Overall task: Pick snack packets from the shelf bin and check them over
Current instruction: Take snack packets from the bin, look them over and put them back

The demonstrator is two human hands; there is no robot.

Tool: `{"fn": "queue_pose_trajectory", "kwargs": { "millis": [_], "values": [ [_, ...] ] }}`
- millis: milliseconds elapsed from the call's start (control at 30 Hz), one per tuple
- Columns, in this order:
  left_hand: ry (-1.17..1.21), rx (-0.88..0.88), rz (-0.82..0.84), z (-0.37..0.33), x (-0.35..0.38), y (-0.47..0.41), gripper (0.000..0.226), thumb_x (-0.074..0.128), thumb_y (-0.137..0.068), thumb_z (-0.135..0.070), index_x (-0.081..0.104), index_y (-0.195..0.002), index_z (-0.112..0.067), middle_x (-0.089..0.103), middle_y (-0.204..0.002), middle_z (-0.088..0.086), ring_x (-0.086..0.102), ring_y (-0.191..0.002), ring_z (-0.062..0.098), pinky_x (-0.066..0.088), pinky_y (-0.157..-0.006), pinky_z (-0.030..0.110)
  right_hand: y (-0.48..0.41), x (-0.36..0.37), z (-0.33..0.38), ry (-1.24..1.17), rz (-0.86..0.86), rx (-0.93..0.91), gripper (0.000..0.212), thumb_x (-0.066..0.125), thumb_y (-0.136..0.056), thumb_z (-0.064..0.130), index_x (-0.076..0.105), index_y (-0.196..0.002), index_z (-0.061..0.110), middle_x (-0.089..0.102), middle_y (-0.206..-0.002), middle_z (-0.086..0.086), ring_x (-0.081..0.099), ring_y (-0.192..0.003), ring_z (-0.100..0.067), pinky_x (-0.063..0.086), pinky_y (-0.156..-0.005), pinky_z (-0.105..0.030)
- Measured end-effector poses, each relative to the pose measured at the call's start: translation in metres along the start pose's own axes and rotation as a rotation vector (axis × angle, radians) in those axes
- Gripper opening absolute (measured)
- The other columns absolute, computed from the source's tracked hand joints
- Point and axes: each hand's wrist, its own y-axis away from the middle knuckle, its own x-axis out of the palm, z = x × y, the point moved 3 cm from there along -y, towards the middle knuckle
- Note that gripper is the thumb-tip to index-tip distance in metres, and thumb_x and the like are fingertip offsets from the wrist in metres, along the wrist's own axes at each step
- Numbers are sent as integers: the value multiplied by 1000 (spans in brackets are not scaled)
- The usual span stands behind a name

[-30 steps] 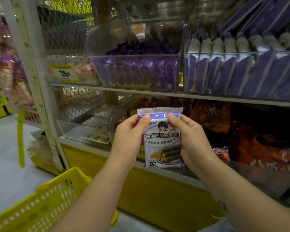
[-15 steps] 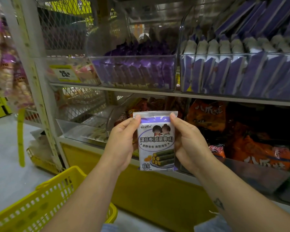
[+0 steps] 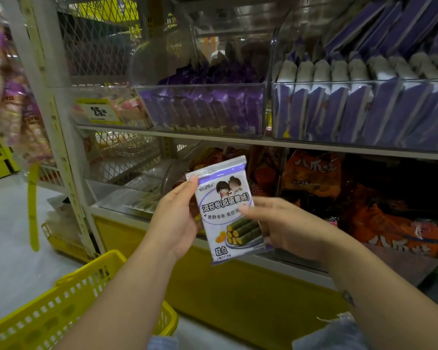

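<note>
Standing at the shelves point(image 3: 314, 144), a person holds one snack packet point(image 3: 225, 208) tilted, printed front towards them — below the clear bin point(image 3: 200, 85) of purple packets point(image 3: 213, 109) and out in front of it. The left hand point(image 3: 173, 223) grips its left edge, thumb at the top corner; the right hand point(image 3: 288, 228) pinches its lower right side, thumb across the front. A yellow basket point(image 3: 36, 322) sits well below the bin, leftward.

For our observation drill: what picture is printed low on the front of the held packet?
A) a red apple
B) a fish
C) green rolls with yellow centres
C: the snack packet, held by left hand and right hand, shows stacked green rolls with yellow ends.
</note>
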Motion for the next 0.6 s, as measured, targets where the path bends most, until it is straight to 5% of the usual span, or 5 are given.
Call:
{"fn": "queue_pose_trajectory", "kwargs": {
  "millis": [167, 333, 500, 600],
  "values": [
    [7, -222, 117, 4, -10, -4, 39, 59, -86, -38, 68, -112, -11, 72, -109, 13, 70, -100, 28, 61, -69, 44, 4, -1, -3, -206, 24, 118, 33, 55, -91, 18, 62, -115, -4, 71, -109, -20, 72, -90, -22, 58, -71, -28],
    [-20, -391, 382, 7, -14, 2, 39, 64, -83, -21, 66, -121, -15, 67, -122, 17, 70, -101, 31, 59, -70, 42, 3, -5, -2, -328, -15, 121, 32, 58, -83, 21, 68, -102, -3, 73, -101, -20, 73, -87, -26, 60, -67, -33],
    [11, -379, 460, 6, -12, 5, 44, 62, -83, -15, 59, -127, -19, 69, -119, 14, 70, -98, 27, 60, -69, 41, 3, -6, -2, -332, -15, 97, 27, 57, -87, 21, 72, -96, 0, 72, -102, -21, 73, -87, -26, 60, -67, -34],
    [-138, -197, 297, 2, -8, 4, 54, 59, -91, -9, 44, -139, -29, 69, -120, 7, 71, -98, 24, 60, -68, 44, -1, -4, 0, -229, -104, -21, 24, 54, -94, 22, 68, -105, 5, 73, -101, -15, 73, -86, -21, 60, -70, -32]
  ]
}}
